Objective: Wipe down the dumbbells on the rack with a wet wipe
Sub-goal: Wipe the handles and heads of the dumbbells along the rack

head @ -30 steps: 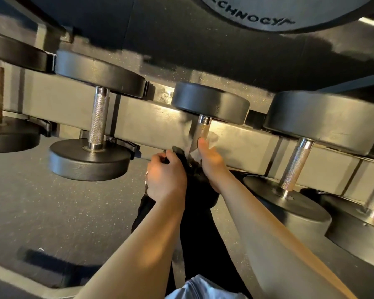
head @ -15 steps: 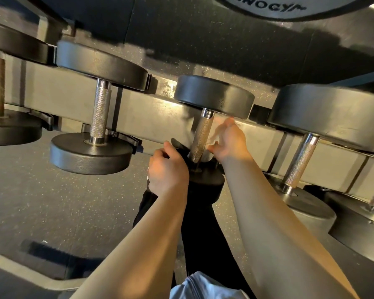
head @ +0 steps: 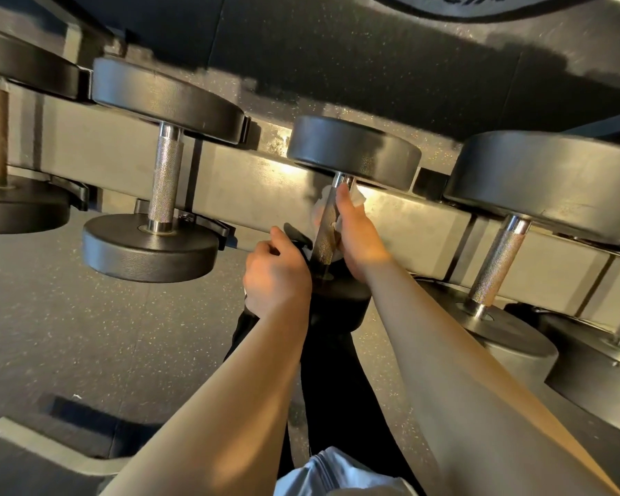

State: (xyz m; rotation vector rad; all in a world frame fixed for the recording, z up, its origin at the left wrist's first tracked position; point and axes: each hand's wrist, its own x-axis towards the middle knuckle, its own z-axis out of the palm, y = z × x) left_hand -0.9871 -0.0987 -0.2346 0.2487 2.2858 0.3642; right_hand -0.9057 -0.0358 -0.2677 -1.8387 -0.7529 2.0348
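Several black dumbbells with knurled steel handles lie across a grey rack beam (head: pixel 258 180). On the middle dumbbell (head: pixel 353 152), my right hand (head: pixel 360 241) wraps a white wet wipe (head: pixel 358 199) around the handle (head: pixel 323 241), and the thumb points up toward the far head. My left hand (head: pixel 276 277) curls over the left edge of this dumbbell's near head (head: pixel 340 304), beside the black cradle. Most of the wipe is hidden behind my fingers and the handle.
A smaller dumbbell (head: pixel 165 187) sits to the left and a larger one (head: pixel 498 259) to the right, with more at both frame edges. A big black weight plate (head: pixel 480 8) shows at the top. Speckled rubber floor (head: pixel 68 316) spreads below, and my dark trouser legs stand under the rack.
My right hand has come back onto the middle handle with the wipe and now sits higher, near the far head. My left hand has kept its hold.
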